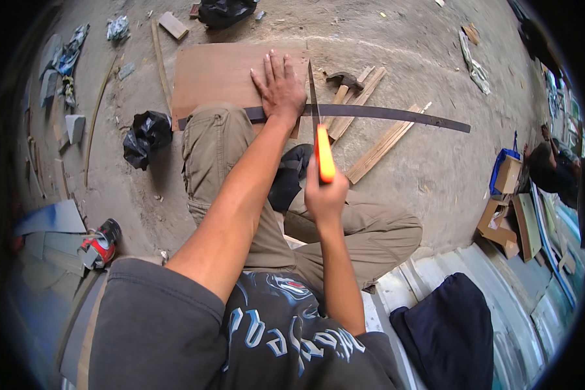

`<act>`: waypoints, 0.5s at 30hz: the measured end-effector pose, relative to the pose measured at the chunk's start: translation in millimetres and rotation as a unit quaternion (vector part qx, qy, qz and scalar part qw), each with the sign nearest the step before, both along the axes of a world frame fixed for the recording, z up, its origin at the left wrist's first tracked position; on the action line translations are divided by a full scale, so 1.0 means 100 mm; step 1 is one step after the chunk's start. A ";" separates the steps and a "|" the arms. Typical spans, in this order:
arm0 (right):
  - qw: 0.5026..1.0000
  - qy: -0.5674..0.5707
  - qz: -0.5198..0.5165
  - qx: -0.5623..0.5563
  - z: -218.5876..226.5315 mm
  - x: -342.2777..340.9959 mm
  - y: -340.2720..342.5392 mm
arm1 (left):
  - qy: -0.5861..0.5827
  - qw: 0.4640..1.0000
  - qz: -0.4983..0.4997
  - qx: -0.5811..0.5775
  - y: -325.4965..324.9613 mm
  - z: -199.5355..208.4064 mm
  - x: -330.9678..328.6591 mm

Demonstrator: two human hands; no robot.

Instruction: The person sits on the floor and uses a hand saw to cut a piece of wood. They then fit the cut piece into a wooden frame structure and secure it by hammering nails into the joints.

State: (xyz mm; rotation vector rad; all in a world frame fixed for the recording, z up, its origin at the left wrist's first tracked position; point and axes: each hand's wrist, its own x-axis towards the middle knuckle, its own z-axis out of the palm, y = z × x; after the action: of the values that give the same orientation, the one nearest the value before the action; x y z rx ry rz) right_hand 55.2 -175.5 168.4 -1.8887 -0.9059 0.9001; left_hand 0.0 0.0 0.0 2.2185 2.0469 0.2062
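Observation:
A reddish-brown wooden board [218, 78] lies in front of me, its near part under my bent knee. My left hand [281, 88] presses flat on the board near its right edge, fingers spread. My right hand [325, 195] grips the orange and yellow handle of a handsaw [324, 153]. The saw's narrow blade points away from me along the board's right edge; whether its teeth are in the wood I cannot tell. A long dark flat strip [383, 115] passes crosswise by my left wrist and the blade, reaching far to the right.
Right of the saw, a claw hammer [344, 81] rests by wooden slats [387, 143]. Black plastic bags [148, 138] lie left and at the top. A can [103, 242] sits at lower left, dark cloth [448, 331] at lower right. Another person [552, 162] is at the far right.

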 end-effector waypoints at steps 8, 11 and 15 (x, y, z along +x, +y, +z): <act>0.999 -0.014 -0.048 -0.016 0.67 -0.10 -0.92 | -0.091 0.996 -0.016 0.014 -0.13 0.11 0.16; 0.998 0.022 -0.015 -0.063 0.37 0.02 -0.32 | -0.093 0.995 -0.016 0.035 -0.01 0.12 0.04; 0.999 -0.008 -0.002 -0.042 0.13 0.02 0.02 | -0.063 0.997 -0.023 0.039 0.12 0.06 0.12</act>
State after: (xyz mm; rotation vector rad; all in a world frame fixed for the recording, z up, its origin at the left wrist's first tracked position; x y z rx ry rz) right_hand 57.2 -173.6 181.6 -1.9720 -0.8860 0.9354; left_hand 12.3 11.6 5.6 2.2329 1.9528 0.4176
